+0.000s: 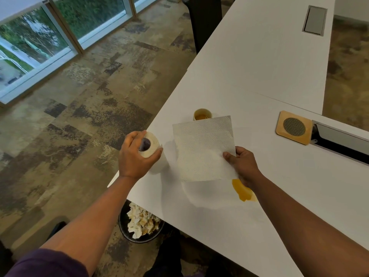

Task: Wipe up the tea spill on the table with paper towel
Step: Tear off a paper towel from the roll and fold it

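Observation:
An amber tea spill [242,191] lies on the white table [269,76] near its front edge, partly under my right wrist. My right hand [241,166] pinches the corner of a single white paper towel sheet [203,148], held flat above the table just left of the spill. My left hand [135,154] grips the top of an upright paper towel roll [150,145] standing near the table's left edge. A small cup [202,113] with tea in it stands behind the sheet.
A wooden square coaster with a mesh circle [294,127] lies to the right, beside an open cable hatch [339,142]. Another hatch [314,20] sits far back. A black bin of crumpled stained towels [140,222] stands on the floor under the table edge.

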Motion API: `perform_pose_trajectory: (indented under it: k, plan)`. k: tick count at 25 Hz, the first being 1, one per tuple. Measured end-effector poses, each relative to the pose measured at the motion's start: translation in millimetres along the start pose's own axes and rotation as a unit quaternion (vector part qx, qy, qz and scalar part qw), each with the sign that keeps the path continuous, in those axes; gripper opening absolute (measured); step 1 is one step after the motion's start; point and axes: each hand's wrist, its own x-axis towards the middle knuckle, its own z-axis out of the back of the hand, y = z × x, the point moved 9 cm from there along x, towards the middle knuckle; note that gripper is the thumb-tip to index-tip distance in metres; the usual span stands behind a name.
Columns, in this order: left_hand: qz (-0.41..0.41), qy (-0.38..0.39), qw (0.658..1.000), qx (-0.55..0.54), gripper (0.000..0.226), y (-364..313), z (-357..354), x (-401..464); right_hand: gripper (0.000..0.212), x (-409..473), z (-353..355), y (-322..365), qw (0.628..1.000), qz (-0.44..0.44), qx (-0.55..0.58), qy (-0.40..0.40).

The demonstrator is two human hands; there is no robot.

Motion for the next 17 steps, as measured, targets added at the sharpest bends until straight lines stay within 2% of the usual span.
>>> perform_pose_trajectory:
  k: [6, 11, 13, 15, 16, 17]
  plan:
    - [0.03, -0.003, 1.0, 0.005, 0.079, -3.7, 4.9, 7.0, 0.008, -5.6, 3.9, 0.9, 1.0, -0.005, 0.006, 0.005]
    - [0.044, -0.027, 0.997, 0.052, 0.075, -18.0, 13.9, 16.4, 0.008, -9.9, 12.1, 0.9, 1.0, -0.009, 0.016, 0.009]
    - [-0.014, -0.063, 0.995, 0.082, 0.069, -39.7, 20.1, 17.9, 0.009, -13.0, 15.2, 2.2, 1.0, -0.008, 0.022, 0.017]
    - [-0.1, -0.071, 0.991, 0.048, 0.06, -75.7, 14.1, 14.3, 0.011, -16.9, 17.2, 4.7, 0.999, -0.008, 0.035, 0.023]
    - [-0.12, -0.039, 0.992, 0.01, 0.057, -93.8, 2.8, 11.6, 0.013, -19.2, 18.3, 6.4, 0.999, -0.009, 0.044, 0.024]
    - [-0.104, 0.02, 0.994, -0.035, 0.059, -108.6, -14.8, 8.4, 0.015, -21.9, 19.6, 8.5, 0.998, -0.011, 0.055, 0.025]
